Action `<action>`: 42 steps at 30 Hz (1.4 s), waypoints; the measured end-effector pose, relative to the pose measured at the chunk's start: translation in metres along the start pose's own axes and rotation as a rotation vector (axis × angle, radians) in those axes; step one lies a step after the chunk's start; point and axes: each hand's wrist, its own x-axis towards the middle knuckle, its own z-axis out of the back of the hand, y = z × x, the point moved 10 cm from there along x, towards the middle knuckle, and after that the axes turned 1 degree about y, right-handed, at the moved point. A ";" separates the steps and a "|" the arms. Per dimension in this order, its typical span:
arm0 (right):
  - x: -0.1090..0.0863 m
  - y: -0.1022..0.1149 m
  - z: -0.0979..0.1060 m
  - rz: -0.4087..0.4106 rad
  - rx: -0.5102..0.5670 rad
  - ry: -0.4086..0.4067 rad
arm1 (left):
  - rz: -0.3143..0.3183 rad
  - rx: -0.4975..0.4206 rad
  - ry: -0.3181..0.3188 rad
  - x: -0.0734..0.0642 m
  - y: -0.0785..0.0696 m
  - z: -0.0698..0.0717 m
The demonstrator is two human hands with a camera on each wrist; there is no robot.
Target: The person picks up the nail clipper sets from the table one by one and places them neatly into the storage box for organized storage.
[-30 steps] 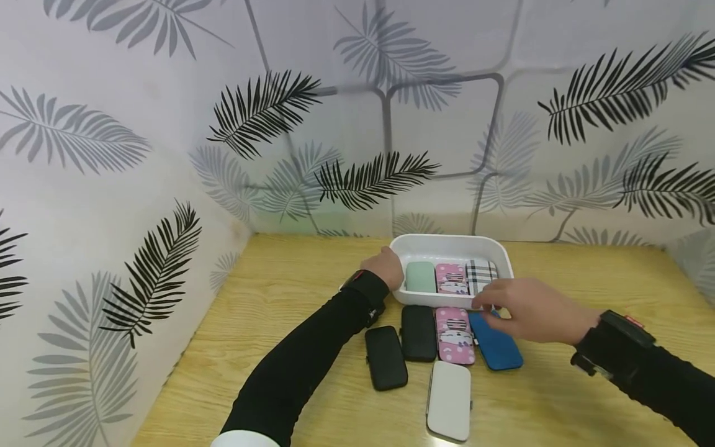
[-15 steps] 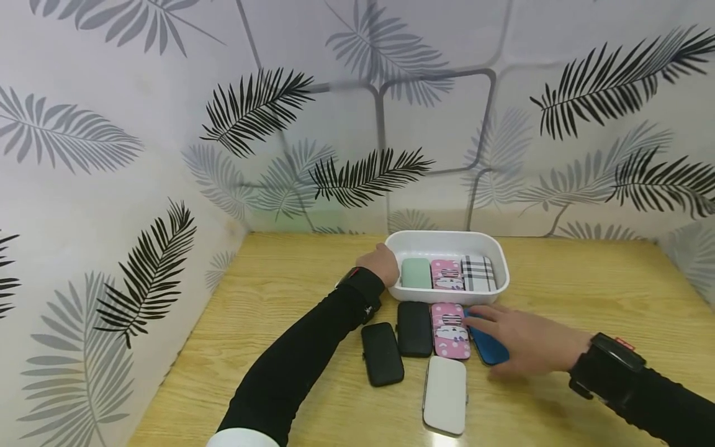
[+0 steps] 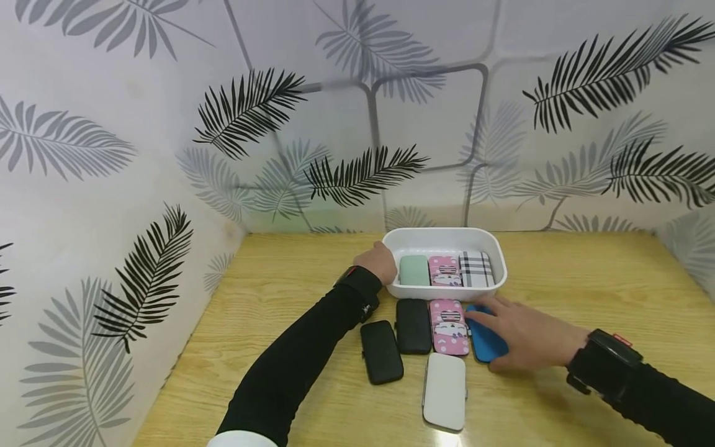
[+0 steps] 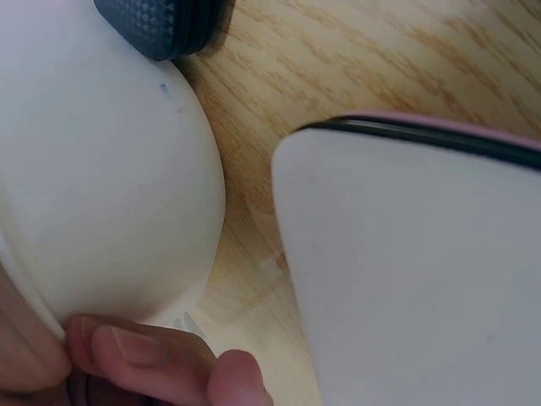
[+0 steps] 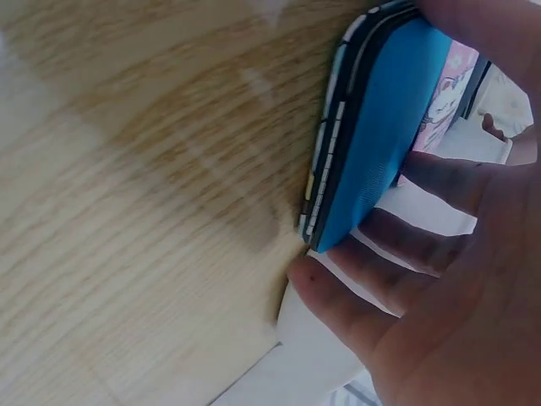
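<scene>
My left hand (image 3: 377, 263) grips the left rim of a white oval-cornered basin (image 3: 447, 294); the left wrist view shows its fingers (image 4: 139, 347) curled at the basin wall (image 4: 118, 194). My right hand (image 3: 522, 338) spans a small flat blue case (image 3: 486, 338) lying before the basin's right part. In the right wrist view, thumb and fingers lie at opposite ends of the blue case (image 5: 385, 127). A pink patterned case (image 3: 449, 329) and a black case (image 3: 414, 326) lie beside it. Inside the basin are a green case (image 3: 414, 270), another pink case (image 3: 444, 271) and a plaid case (image 3: 476, 270).
A second black case (image 3: 382, 352) lies tilted at the left front, and a white case (image 3: 444, 391) lies nearest the viewer. All rest on a wooden table (image 3: 290, 279). A leaf-patterned wall (image 3: 346, 124) stands behind.
The right hand has come down from the basin's front right edge onto the blue case, which has turned straighter. The left hand stays at the rim. The head view has shifted slightly.
</scene>
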 end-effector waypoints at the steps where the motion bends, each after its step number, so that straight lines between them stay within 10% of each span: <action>1: 0.000 0.000 0.000 -0.004 0.003 0.004 | 0.000 0.001 0.002 0.000 0.000 0.000; 18: -0.004 -0.004 -0.003 -0.073 0.143 0.138 | 0.004 -0.007 -0.006 -0.003 0.000 0.002; 27: -0.007 0.005 0.054 -0.038 0.116 0.066 | -0.004 -0.012 -0.006 -0.010 -0.001 0.004; 42: 0.054 -0.033 0.097 -0.042 0.091 -0.044 | 0.003 0.024 0.025 0.006 0.001 -0.006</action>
